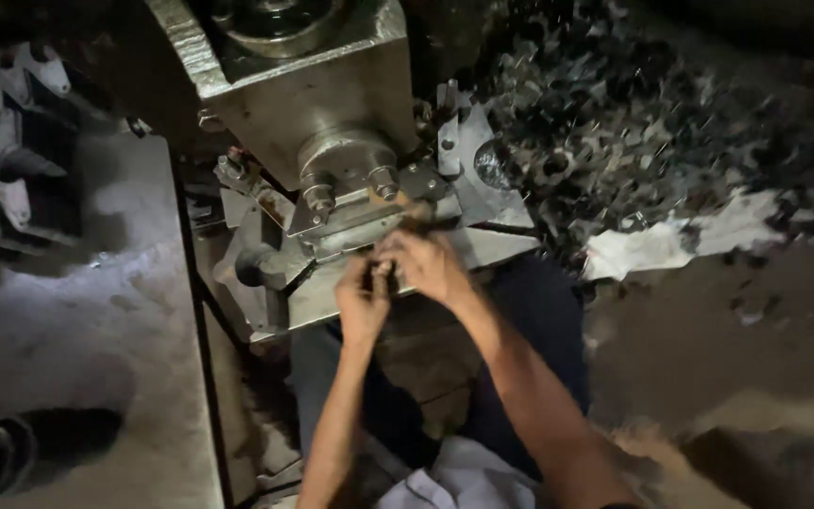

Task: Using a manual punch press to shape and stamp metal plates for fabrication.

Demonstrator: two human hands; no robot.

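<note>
Nearest us, both bare forearms reach up from our lap to the grey metal press machine [317, 113]. Our left hand [362, 300] and right hand [431, 264] meet at its flat steel bed plate [482, 247], fingers [379, 269] pressed together around a small dark metal piece [383, 268], mostly hidden. Heaped dark metal scraps [633, 113] blur at right. Wrists bend slightly inward.
</note>
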